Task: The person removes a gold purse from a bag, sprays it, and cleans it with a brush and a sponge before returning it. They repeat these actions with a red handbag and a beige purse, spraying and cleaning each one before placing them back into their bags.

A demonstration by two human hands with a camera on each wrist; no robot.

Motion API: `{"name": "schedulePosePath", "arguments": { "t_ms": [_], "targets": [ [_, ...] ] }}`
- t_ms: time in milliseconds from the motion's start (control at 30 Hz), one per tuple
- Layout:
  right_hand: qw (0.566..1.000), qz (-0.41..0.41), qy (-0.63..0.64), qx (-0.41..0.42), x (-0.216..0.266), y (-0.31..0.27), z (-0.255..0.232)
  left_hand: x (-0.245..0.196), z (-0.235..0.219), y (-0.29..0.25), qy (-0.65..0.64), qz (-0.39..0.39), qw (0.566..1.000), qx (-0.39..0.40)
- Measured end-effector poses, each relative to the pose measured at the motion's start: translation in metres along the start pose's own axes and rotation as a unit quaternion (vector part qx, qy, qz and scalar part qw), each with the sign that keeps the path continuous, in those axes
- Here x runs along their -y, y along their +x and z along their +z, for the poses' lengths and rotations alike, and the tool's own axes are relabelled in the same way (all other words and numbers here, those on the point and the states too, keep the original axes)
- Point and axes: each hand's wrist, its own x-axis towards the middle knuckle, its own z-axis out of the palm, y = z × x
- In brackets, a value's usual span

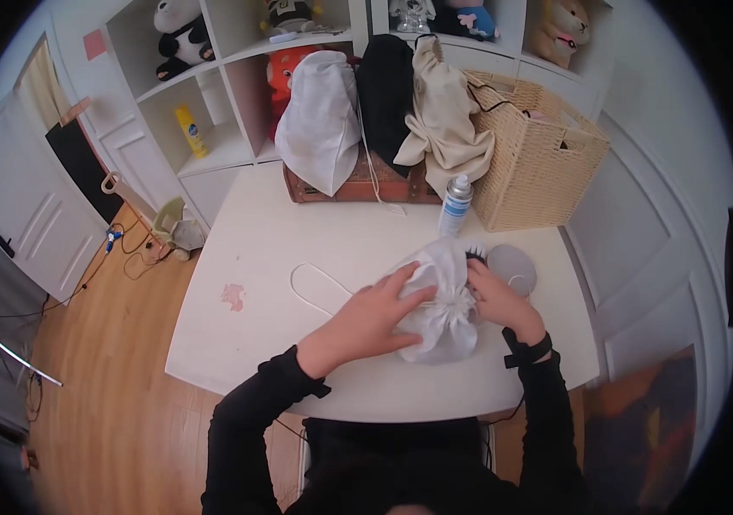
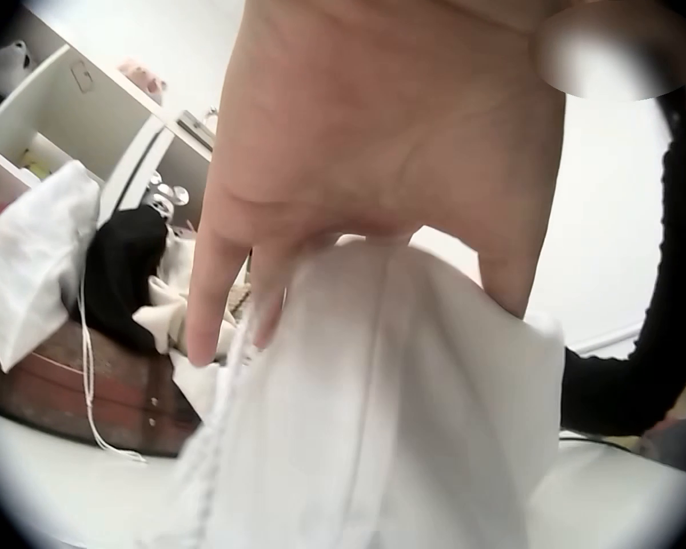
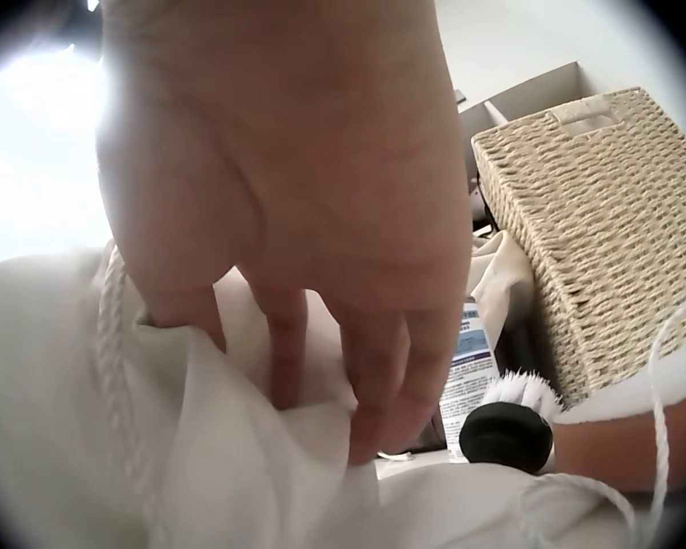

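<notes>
A white drawstring bag (image 1: 448,296), its neck gathered into pleats, lies on the white table (image 1: 238,232). Spread wide, the fingers of my left hand (image 1: 366,322) rest over the bag's left side; the left wrist view shows thumb and fingers straddling the cloth (image 2: 377,389). My right hand (image 1: 504,300) is at the bag's right side and pinches a fold of fabric (image 3: 240,446) between thumb and fingers. A white cord loop (image 1: 302,279) trails left from the bag. Just beyond the right fingers is a brush (image 3: 509,429) with white bristles and a black base.
A grey round object (image 1: 512,266) lies right of the bag. Behind it stand a spray can (image 1: 455,206) and a wicker basket (image 1: 538,154). White, black and beige cloth bags (image 1: 319,120) lie over a brown case (image 1: 315,187) at the table's back.
</notes>
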Motion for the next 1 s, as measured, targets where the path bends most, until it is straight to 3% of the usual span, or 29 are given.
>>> {"name": "schedulePosePath", "arguments": {
  "t_ms": [33, 67, 167, 200, 367, 433, 533, 633, 733, 833, 933, 1000],
  "targets": [
    [1.0, -0.011, -0.001, 0.004, -0.002, 0.0, 0.002, 0.003, 0.007, 0.003, -0.001, -0.02, 0.999, 0.028],
    [0.999, -0.045, -0.009, -0.015, -0.003, -0.002, 0.001, 0.01, 0.008, 0.001, -0.013, -0.029, 0.999, 0.007],
    [0.991, 0.064, 0.109, 0.036, -0.003, -0.021, -0.017, 0.033, -0.01, -0.026, -0.006, -0.063, 0.998, 0.0],
    [0.996, 0.039, 0.081, 0.016, -0.019, -0.028, -0.017, 0.04, -0.019, -0.038, 0.005, -0.088, 0.996, -0.024],
    [0.983, 0.114, 0.143, 0.026, -0.049, -0.05, -0.015, 0.107, -0.07, -0.108, 0.135, -0.271, 0.941, -0.15],
    [0.983, 0.114, 0.13, 0.053, -0.047, -0.05, -0.012, 0.159, -0.085, -0.134, 0.162, -0.275, 0.921, -0.226],
    [0.99, 0.081, 0.074, 0.085, -0.031, -0.041, -0.007, 0.221, -0.1, -0.147, 0.083, -0.341, 0.888, -0.296],
    [0.992, 0.044, 0.06, 0.1, -0.025, -0.043, -0.002, 0.242, -0.101, -0.119, 0.168, -0.316, 0.886, -0.295],
    [0.994, 0.024, 0.064, 0.083, -0.033, -0.042, 0.005, 0.331, -0.099, -0.086, 0.084, -0.282, 0.907, -0.3],
    [0.994, 0.036, 0.068, 0.082, -0.041, -0.04, 0.006, 0.392, -0.097, -0.026, 0.235, -0.309, 0.846, -0.365],
    [0.993, 0.046, 0.047, 0.096, -0.044, -0.036, 0.008, 0.323, -0.128, 0.079, 0.083, -0.22, 0.867, -0.44],
    [0.992, 0.053, 0.038, 0.109, -0.046, -0.03, 0.008, 0.277, -0.134, 0.135, 0.127, -0.14, 0.904, -0.384]
  ]
}}
